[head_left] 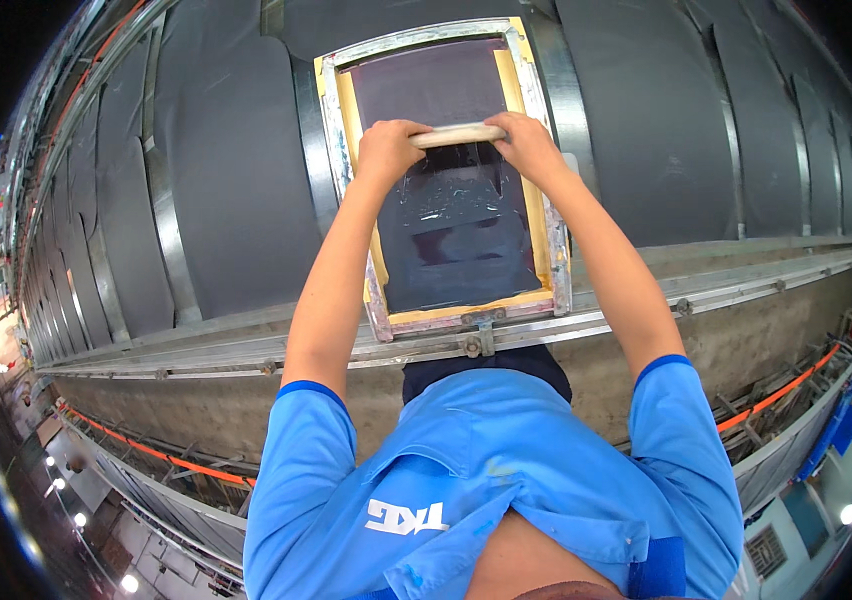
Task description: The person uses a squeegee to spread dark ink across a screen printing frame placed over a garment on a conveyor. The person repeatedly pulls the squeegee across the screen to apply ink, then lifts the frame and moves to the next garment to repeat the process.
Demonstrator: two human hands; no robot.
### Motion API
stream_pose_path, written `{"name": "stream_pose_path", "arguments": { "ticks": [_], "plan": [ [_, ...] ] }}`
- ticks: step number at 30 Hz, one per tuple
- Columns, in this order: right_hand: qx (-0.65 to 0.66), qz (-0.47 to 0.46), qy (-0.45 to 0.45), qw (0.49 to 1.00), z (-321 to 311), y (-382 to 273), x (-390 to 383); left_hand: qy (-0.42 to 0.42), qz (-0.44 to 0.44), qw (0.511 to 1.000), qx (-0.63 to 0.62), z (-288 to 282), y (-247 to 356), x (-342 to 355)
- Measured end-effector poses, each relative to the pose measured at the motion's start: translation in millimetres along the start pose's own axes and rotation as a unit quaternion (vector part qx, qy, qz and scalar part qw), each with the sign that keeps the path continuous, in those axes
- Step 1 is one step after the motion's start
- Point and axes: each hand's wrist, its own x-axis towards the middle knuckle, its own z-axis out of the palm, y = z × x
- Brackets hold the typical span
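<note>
Gripping a pale bar (458, 135) at both ends, across the far half of a framed screen (431, 85).
Left hand (389, 152) and right hand (530, 147) are closed around it; likely light and stiff, perhaps slippery if wet, it seems best held near its ends.

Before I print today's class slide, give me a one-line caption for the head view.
The left hand and right hand grip a pale squeegee inside a yellow-edged screen-printing frame.
</note>
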Motion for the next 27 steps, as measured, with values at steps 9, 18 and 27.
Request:
{"name": "stream_pose_path", "arguments": {
  "ticks": [9, 18, 27],
  "plan": [
    [0.037, 0.014, -0.017, 0.999, 32, -44, -169, -0.028, 0.024, 0.997, -0.060, 47, 19, -155],
    [0.063, 0.206, 0.183, 0.959, -10, 84, -107, 0.029, 0.088, 0.995, -0.044, 70, 26, -184],
    [0.074, 0.202, 0.275, 0.937, -11, 4, -80, 0.059, 0.081, 0.993, -0.061, 34, 14, -238]
  ]
}}
